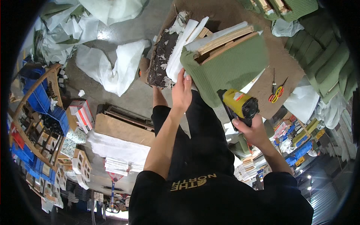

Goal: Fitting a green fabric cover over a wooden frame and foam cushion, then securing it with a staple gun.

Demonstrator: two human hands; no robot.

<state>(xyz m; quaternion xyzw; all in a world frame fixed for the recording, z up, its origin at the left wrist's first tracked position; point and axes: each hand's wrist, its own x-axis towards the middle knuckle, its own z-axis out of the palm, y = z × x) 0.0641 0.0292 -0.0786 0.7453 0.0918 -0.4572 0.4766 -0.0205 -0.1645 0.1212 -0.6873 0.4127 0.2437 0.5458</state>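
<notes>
A yellow and black staple gun [240,105] is gripped in my right hand [253,131], its nose beside the lower right of a green ribbed upholstered piece [232,60]. My left hand [182,93] holds that piece at its lower left edge, fingers pointing up, next to white padding strips [182,50]. Layered wood edges [225,40] and white padding show along the top of the piece. What my left fingertips press on is partly hidden.
The piece rests on a brown-covered worktable [279,63] with a torn dark edge [161,56]. Yellow-red scissors [276,93] and a dark slim tool [273,77] lie at right. Green covers [324,60] are stacked farther right. White padding [112,67] lies on the floor, near blue bins [37,93].
</notes>
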